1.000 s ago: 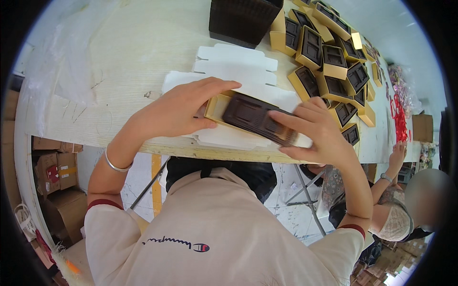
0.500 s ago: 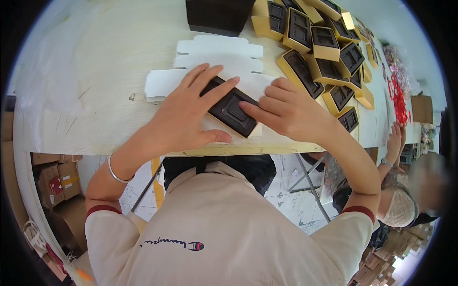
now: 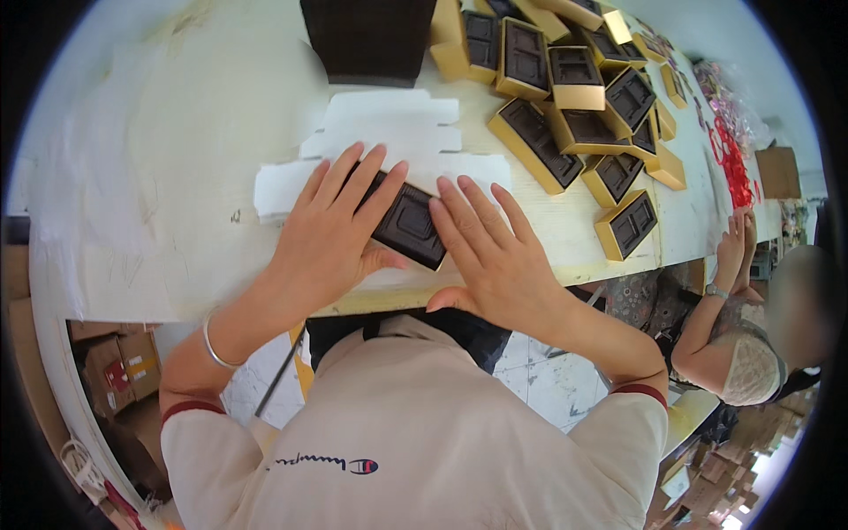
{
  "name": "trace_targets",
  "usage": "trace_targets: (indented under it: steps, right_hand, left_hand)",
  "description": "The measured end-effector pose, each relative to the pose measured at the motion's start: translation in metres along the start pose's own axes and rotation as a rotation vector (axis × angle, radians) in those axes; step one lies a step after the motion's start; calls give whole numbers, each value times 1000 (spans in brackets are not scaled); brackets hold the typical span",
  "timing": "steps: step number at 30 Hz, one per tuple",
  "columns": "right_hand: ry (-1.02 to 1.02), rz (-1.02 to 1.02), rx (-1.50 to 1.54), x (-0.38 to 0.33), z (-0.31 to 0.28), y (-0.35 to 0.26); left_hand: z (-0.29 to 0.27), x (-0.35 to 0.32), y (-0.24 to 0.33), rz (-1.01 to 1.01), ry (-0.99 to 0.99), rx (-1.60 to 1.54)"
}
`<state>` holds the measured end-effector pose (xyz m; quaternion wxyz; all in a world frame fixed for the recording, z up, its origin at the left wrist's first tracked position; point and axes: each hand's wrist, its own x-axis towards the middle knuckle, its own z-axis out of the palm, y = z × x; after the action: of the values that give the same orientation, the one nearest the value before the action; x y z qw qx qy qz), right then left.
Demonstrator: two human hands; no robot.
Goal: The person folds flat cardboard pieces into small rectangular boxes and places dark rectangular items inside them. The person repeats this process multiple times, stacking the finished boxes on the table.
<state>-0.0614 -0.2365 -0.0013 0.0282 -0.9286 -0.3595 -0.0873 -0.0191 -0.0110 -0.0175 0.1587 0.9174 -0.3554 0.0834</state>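
Pale wooden tabletop [image 3: 177, 177] runs away from the person. Nearest, the left hand [image 3: 331, 234] and right hand [image 3: 495, 256] lie flat, fingers spread, pressing on a dark brown tray insert [image 3: 408, 225] between them, near the table's front edge. It rests on flat white cardboard blanks [image 3: 389, 124]. Farther right, gold boxes [image 3: 574, 106] with dark inserts crowd together. Farthest, a dark box [image 3: 367, 40]. At right, another person's hands [image 3: 735, 243].
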Motion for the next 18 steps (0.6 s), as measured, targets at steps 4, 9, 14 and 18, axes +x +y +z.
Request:
trace_targets:
  steps: [4, 9, 14, 18]
  right_hand:
    - [81, 83, -35, 5, 14, -8]
    - [108, 93, -68, 6, 19, -15]
    - [227, 74, 111, 6, 7, -3]
    - [426, 176, 64, -2, -41, 45]
  left_hand:
    - [3, 1, 2, -6, 38, 10]
    - [5, -1, 2, -3, 59, 42]
    - [-11, -3, 1, 48, 115, -148]
    - [-23, -25, -16, 27, 349, -193]
